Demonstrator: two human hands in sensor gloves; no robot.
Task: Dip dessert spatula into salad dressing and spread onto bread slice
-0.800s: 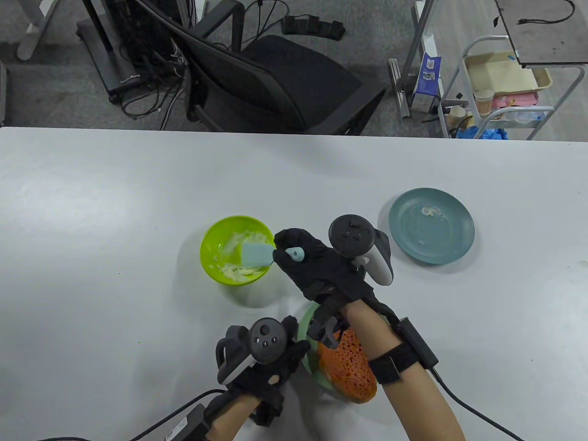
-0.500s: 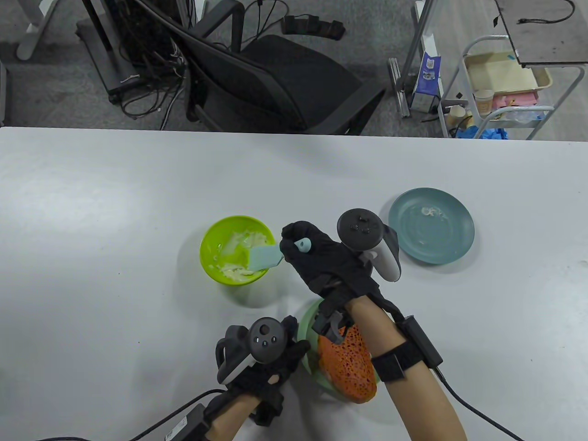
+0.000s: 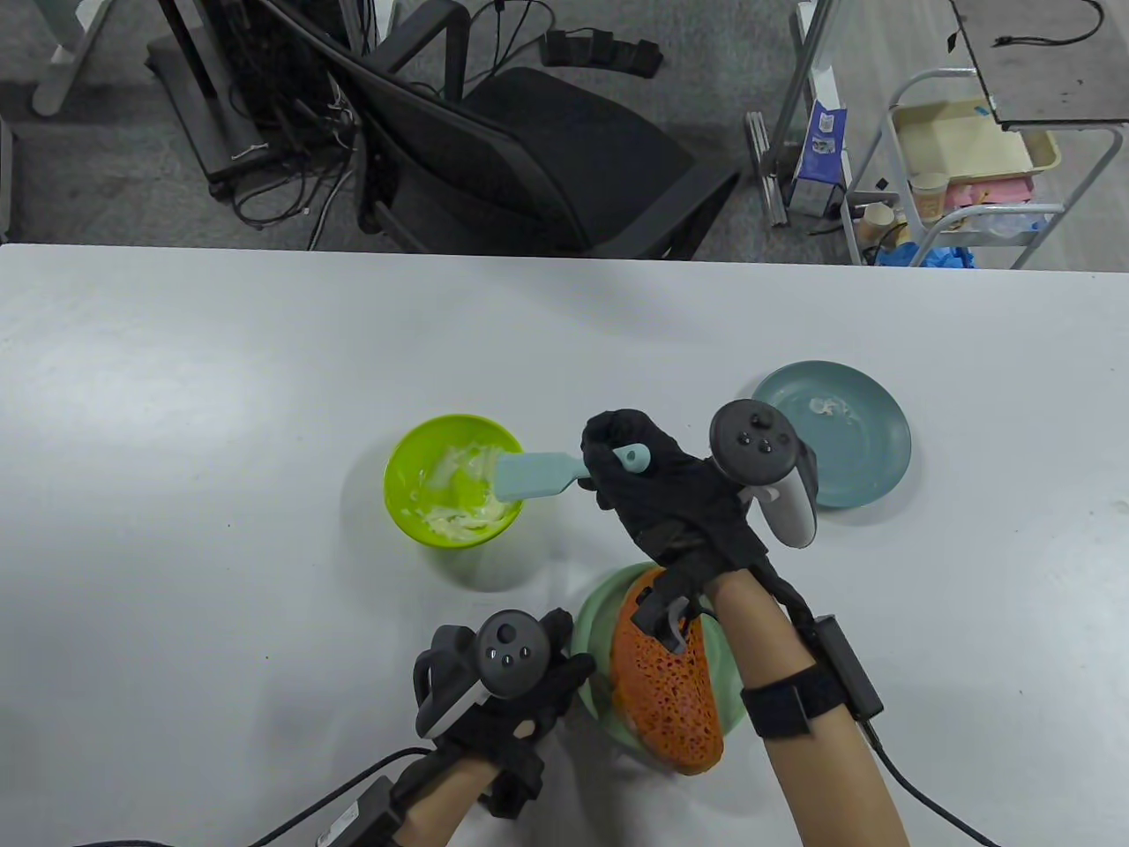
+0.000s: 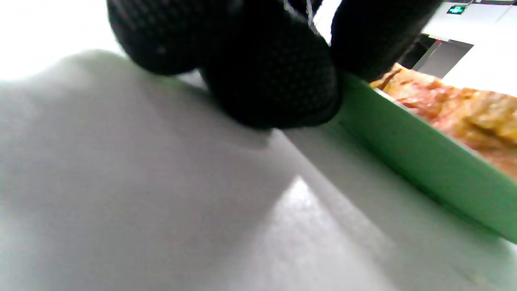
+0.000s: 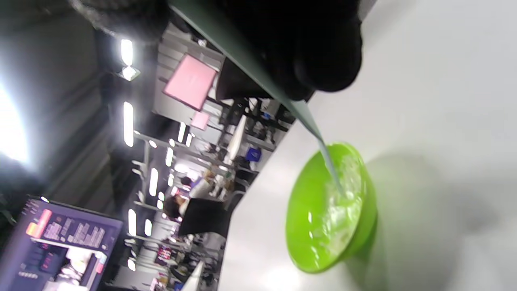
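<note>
Load the dessert spatula by dragging its blade through the salad dressing in the green bowl, centre frame, then lift level. The right hand grips the handle. Below, the left hand, fingers curled, steadies the green plate holding the bread slice.

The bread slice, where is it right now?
In the table view the bread slice lies on a pale green plate near the table's front edge, between the left hand and the right forearm.
</note>
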